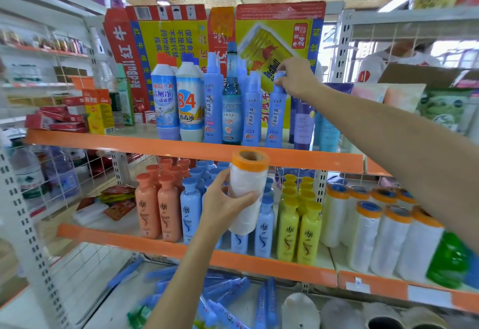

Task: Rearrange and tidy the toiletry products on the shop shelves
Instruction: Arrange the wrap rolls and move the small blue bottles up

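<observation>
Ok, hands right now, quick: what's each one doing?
Left hand: closed around a white roll.
Right hand: gripping the cap of a blue bottle on the shelf.

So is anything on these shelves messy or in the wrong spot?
Yes. On the bottom shelf, the blue tubes lie tumbled at all angles instead of standing in rows. The left hand holds a white roll with an orange end; matching rolls stand on the middle shelf, to the right.

Upper centre of the frame, the flattened red-and-yellow carton (181, 30) behind the top shelf reads "RedBull", upside down. To its right a second carton (280, 43) carries "RedBull" and a red "24" tag. The white bottle (190, 106) at centre shows a large "84".
</observation>
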